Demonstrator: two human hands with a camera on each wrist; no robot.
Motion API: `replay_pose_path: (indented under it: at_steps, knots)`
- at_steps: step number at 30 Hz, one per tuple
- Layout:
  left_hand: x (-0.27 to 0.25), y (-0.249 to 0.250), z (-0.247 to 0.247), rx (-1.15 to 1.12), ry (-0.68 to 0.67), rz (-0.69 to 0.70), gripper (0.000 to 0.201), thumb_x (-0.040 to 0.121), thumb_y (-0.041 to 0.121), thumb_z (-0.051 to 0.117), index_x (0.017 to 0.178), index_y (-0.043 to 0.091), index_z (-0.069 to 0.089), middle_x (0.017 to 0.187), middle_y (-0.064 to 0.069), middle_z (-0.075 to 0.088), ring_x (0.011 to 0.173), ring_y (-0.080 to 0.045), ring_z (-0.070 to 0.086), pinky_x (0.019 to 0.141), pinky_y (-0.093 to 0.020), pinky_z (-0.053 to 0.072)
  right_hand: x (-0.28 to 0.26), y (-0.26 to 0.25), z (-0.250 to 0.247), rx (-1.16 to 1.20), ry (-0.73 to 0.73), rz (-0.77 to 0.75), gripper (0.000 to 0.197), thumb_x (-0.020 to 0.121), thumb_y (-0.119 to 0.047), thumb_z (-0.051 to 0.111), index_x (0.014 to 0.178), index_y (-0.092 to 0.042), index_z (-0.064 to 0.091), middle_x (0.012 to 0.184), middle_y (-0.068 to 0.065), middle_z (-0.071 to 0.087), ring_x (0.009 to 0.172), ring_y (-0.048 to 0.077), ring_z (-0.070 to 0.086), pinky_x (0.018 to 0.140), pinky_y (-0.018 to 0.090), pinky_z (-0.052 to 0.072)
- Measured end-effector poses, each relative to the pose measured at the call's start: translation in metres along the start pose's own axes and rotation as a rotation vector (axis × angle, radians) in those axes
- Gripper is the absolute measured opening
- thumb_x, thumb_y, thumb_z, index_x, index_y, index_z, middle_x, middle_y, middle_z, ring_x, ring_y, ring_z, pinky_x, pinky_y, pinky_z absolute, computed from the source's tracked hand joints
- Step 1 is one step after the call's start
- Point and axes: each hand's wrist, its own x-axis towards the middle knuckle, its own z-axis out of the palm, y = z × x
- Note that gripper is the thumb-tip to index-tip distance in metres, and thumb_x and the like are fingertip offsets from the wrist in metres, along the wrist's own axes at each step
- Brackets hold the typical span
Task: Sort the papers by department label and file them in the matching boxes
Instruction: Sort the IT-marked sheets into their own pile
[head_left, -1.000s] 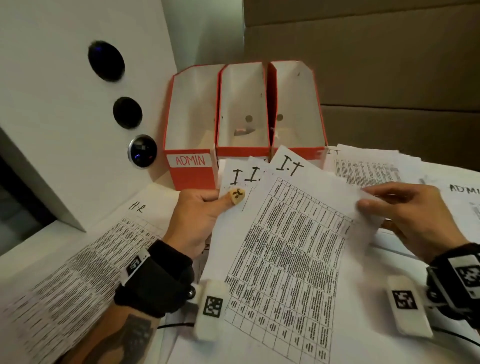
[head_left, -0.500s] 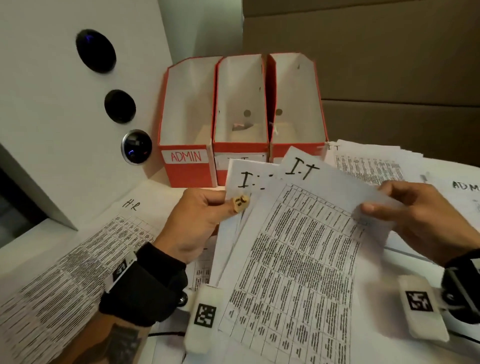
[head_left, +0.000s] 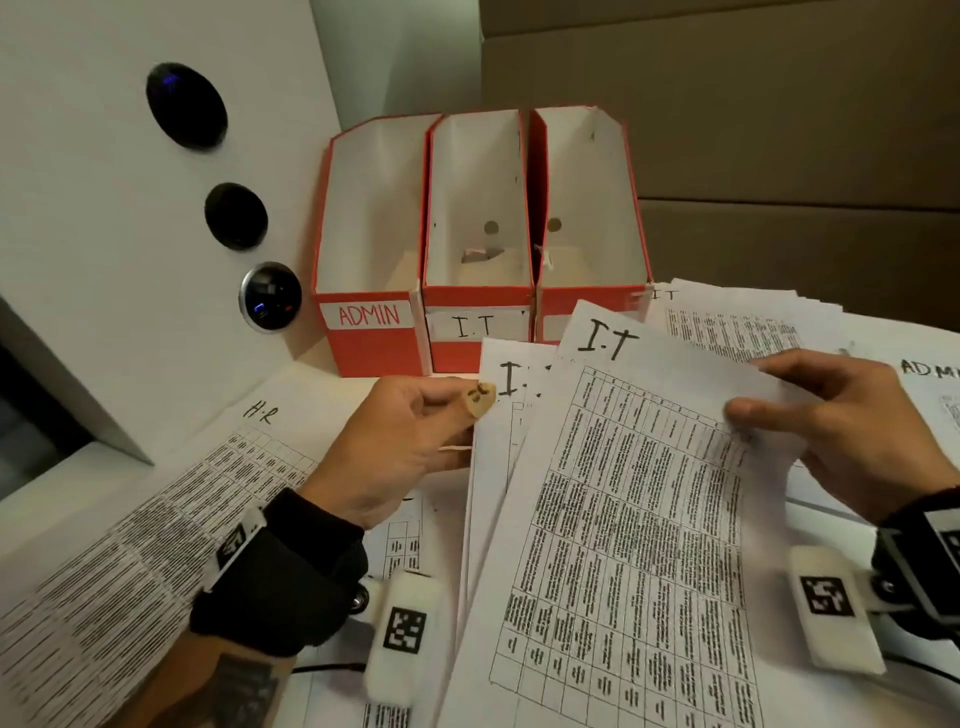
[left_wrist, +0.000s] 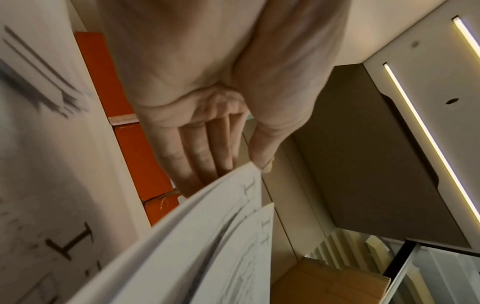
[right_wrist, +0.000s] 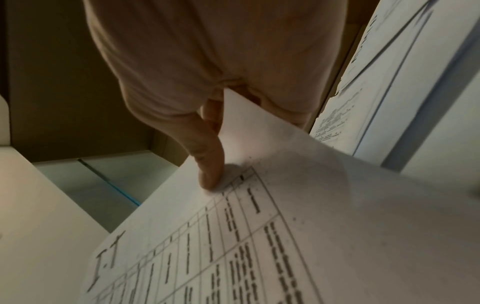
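Note:
Three red file boxes stand at the back: ADMIN box (head_left: 370, 317), I.T box (head_left: 475, 327) and a third box (head_left: 587, 306) whose label is hidden by paper. My left hand (head_left: 410, 441) pinches the left edge of a few I.T sheets (head_left: 501, 415) between thumb and fingers, also seen as I.T sheets (left_wrist: 207, 236) in the left wrist view. My right hand (head_left: 831, 431) pinches the right edge of the top I.T sheet (head_left: 639, 509), thumb on top; the I.T sheet (right_wrist: 259, 236) shows under the thumb (right_wrist: 207, 170) in the right wrist view.
An H.R sheet (head_left: 171, 519) lies at the left. A pile of I.T papers (head_left: 727, 327) and an ADMIN sheet (head_left: 930, 374) lie at the right. A white panel (head_left: 130, 234) with round black knobs rises at the left. Brown cardboard (head_left: 779, 156) closes off the back.
Both hands have lifted the I.T sheets slightly and brought them a little nearer the boxes; the I.T box label has come into view. The grips are unchanged.

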Motion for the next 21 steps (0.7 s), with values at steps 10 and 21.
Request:
replay_pose_path:
  at_steps: [10, 21]
  knots:
    - [0.001, -0.005, -0.006, 0.072, 0.097, 0.064, 0.027, 0.072, 0.010, 0.082, 0.098, 0.002, 0.080, 0.100, -0.014, 0.082, 0.094, -0.030, 0.081, 0.075, -0.035, 0.067, -0.002, 0.001, 0.003, -0.008, -0.101, 0.084, 0.087, 0.023, -0.033, 0.106, 0.103, -0.011, 0.078, 0.109, 0.011, 0.079, 0.100, 0.039, 0.076, 0.087, 0.053, 0.063]
    - [-0.001, 0.003, -0.013, 0.104, -0.037, -0.083, 0.037, 0.079, 0.011, 0.077, 0.115, 0.006, 0.075, 0.109, -0.014, 0.081, 0.104, -0.033, 0.078, 0.085, -0.044, 0.065, 0.000, 0.003, -0.004, 0.129, -0.051, 0.127, 0.087, 0.010, -0.041, 0.106, 0.082, -0.007, 0.072, 0.105, 0.028, 0.076, 0.094, 0.046, 0.075, 0.077, 0.054, 0.063]
